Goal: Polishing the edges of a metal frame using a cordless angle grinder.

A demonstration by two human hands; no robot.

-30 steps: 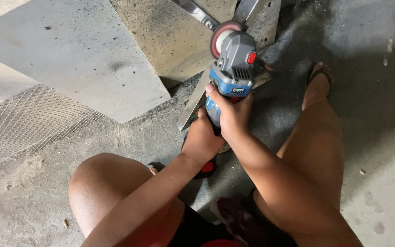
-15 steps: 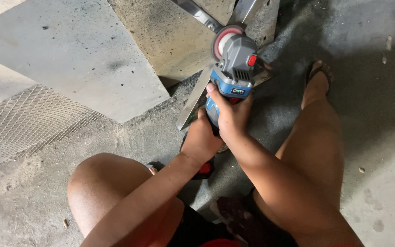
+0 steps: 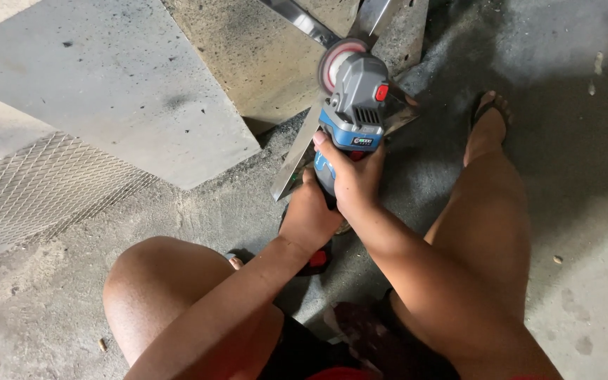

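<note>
A blue and grey cordless angle grinder (image 3: 357, 105) with a round disc at its top end is held over crossed shiny metal strips (image 3: 304, 151) lying on the concrete floor. My right hand (image 3: 352, 176) is wrapped around the grinder's blue body. My left hand (image 3: 309, 214) grips the lower end of the handle just below it, near the red and black battery base (image 3: 318, 259). The disc sits where the strips meet. My bare knees flank the tool, and my right foot in a sandal (image 3: 488, 116) rests on the floor.
A large grey flat slab (image 3: 114, 91) lies to the upper left, with a tan board (image 3: 262, 63) beside it. A sheet of wire mesh (image 3: 36, 190) lies at the left. Dust and small debris dot the concrete floor (image 3: 585, 211).
The grinder and both hands have shifted slightly, with the disc edging a little toward the strips' junction. Otherwise the scene is the same.
</note>
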